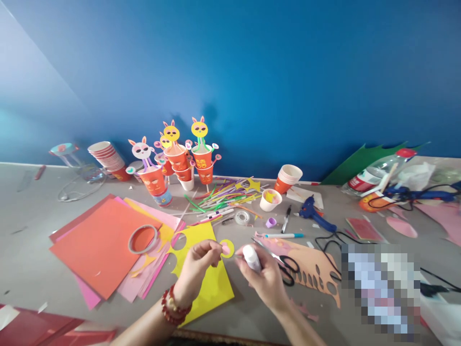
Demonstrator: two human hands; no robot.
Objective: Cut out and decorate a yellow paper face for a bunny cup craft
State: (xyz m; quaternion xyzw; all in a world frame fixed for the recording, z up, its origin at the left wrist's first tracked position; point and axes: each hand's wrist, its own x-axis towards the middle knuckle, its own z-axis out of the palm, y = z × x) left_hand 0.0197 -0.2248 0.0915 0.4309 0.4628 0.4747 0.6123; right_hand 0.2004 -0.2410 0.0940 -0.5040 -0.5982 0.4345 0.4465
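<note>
My left hand (201,262), with a red bead bracelet at its wrist, pinches a small yellow paper disc (231,252) that has a pink paper piece (225,248) on it. Close by on the right, my right hand (264,274) is wrapped round a white glue stick (251,257); its fingertips are near the disc, and I cannot tell whether they touch it. Beneath my left hand lies a yellow paper sheet (212,293) with round cutouts. Black-handled scissors (288,270) rest beside my right hand, partly over a peach paper scrap (320,269).
Rabbit-faced paper cup figures (151,180) stand at the back left. Coloured paper sheets (97,245) carry a tape roll (143,239). Coloured sticks (226,194), a purple cap (271,222), a blue glue gun (315,214) and a bottle (382,168) lie around.
</note>
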